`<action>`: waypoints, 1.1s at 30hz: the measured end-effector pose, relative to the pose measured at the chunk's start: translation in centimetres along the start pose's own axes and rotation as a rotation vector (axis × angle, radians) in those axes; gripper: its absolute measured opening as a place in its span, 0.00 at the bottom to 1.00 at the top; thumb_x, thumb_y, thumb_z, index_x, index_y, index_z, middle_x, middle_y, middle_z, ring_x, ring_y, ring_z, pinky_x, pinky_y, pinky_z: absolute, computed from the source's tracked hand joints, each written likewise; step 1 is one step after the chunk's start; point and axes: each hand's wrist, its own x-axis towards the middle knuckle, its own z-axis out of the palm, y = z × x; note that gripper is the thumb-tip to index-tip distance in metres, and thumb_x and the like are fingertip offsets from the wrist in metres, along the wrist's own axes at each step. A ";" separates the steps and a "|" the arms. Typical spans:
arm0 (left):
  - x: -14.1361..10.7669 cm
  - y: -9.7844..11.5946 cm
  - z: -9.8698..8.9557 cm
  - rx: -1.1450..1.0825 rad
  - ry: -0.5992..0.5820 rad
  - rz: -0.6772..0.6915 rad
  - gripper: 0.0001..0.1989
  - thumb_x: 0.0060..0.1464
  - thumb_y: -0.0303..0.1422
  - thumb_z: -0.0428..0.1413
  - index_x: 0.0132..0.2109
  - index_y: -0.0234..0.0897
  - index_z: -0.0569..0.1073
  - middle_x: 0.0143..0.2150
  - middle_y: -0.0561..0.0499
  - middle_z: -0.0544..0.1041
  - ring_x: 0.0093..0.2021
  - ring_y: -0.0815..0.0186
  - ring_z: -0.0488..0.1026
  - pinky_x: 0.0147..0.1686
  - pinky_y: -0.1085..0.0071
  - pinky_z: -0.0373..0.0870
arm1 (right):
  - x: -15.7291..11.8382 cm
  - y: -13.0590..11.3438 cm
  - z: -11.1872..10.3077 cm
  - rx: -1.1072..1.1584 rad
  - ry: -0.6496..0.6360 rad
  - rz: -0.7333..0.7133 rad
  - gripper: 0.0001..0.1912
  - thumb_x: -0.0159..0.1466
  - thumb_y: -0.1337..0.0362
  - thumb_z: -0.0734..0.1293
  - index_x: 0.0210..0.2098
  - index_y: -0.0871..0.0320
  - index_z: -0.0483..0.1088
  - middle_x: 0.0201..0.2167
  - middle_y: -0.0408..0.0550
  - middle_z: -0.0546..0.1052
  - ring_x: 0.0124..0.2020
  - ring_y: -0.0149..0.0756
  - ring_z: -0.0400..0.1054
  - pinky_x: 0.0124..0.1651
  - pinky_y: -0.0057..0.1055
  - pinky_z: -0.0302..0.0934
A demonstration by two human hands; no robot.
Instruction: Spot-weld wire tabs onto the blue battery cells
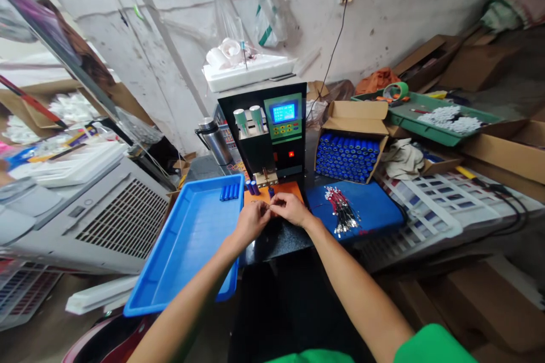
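Observation:
A blue cylindrical battery cell [271,192] is below the electrode tips of a black spot welder [261,153]. My right hand [290,209] is closed, with its fingertips pinched at the near end of that cell. Close beside it, my left hand [254,219] is closed in a pinch, and the fingertips of both hands almost meet. Whatever the left fingers hold is too small to make out. Two more blue cells [252,187] stand on the orange mat [251,197] left of the electrodes. Several cells [230,191] lie in a row in the blue tray [187,244].
Red and black wire leads [342,210] lie piled on a blue pad [378,210] at right. Behind them, a cardboard box [357,110] is packed with blue cells. A steel flask [215,140] stands left of the welder. A green tray [443,130] holds white parts.

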 end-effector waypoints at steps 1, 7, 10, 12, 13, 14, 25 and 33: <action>0.1 0.0 0.0 0.014 0.003 -0.002 0.06 0.53 0.32 0.55 0.30 0.36 0.72 0.27 0.50 0.75 0.29 0.65 0.70 0.30 0.70 0.60 | 0.0 0.2 0.0 -0.002 -0.002 0.000 0.07 0.57 0.60 0.68 0.29 0.58 0.72 0.26 0.42 0.74 0.28 0.32 0.67 0.32 0.27 0.60; -0.1 -0.2 -0.3 -0.029 0.015 0.055 0.05 0.53 0.31 0.54 0.30 0.36 0.71 0.28 0.51 0.74 0.30 0.65 0.70 0.32 0.70 0.64 | 0.1 0.5 0.1 0.023 0.021 0.025 0.08 0.57 0.60 0.68 0.29 0.59 0.73 0.26 0.44 0.75 0.28 0.32 0.67 0.32 0.27 0.61; -0.7 -0.6 -0.5 -0.091 0.083 0.151 0.05 0.55 0.33 0.53 0.34 0.37 0.72 0.34 0.49 0.74 0.37 0.63 0.71 0.39 0.67 0.69 | 0.1 -0.3 -0.2 0.139 0.123 0.042 0.09 0.55 0.58 0.70 0.27 0.59 0.73 0.25 0.44 0.75 0.26 0.31 0.65 0.30 0.27 0.59; -0.9 -0.9 -0.4 -0.110 0.125 0.210 0.08 0.55 0.34 0.54 0.40 0.37 0.74 0.44 0.45 0.74 0.47 0.60 0.72 0.48 0.63 0.70 | 0.2 -0.8 -0.6 0.278 0.175 0.091 0.11 0.54 0.57 0.71 0.26 0.58 0.73 0.22 0.42 0.73 0.22 0.28 0.61 0.26 0.26 0.55; -0.9 -1.1 -0.3 -0.115 0.127 0.228 0.11 0.55 0.34 0.55 0.44 0.38 0.75 0.50 0.43 0.72 0.53 0.58 0.70 0.53 0.60 0.69 | 0.2 -1.0 -0.7 0.347 0.190 0.120 0.12 0.53 0.56 0.71 0.26 0.58 0.72 0.20 0.41 0.71 0.20 0.27 0.59 0.24 0.25 0.52; -0.9 -1.2 -0.1 -0.117 0.110 0.241 0.14 0.55 0.33 0.55 0.49 0.39 0.75 0.55 0.42 0.70 0.58 0.56 0.68 0.56 0.58 0.67 | 0.2 -1.2 -0.8 0.408 0.201 0.147 0.12 0.53 0.55 0.71 0.25 0.58 0.72 0.19 0.40 0.70 0.18 0.26 0.57 0.22 0.25 0.50; 0.6 -1.4 1.8 -0.267 0.031 0.224 0.21 0.54 0.28 0.53 0.56 0.38 0.70 0.41 0.46 0.76 0.41 0.62 0.74 0.45 0.62 0.72 | 0.9 -1.1 -0.9 0.703 0.354 0.196 0.14 0.51 0.56 0.74 0.24 0.59 0.69 0.19 0.40 0.70 0.19 0.24 0.59 0.22 0.23 0.50; 1.2 -0.7 0.9 -0.360 0.141 0.022 0.14 0.58 0.41 0.53 0.46 0.37 0.72 0.38 0.50 0.77 0.38 0.62 0.74 0.41 0.67 0.70 | 1.2 -1.1 -1.0 0.675 0.373 0.217 0.16 0.50 0.54 0.74 0.24 0.59 0.68 0.19 0.40 0.69 0.18 0.24 0.59 0.21 0.23 0.49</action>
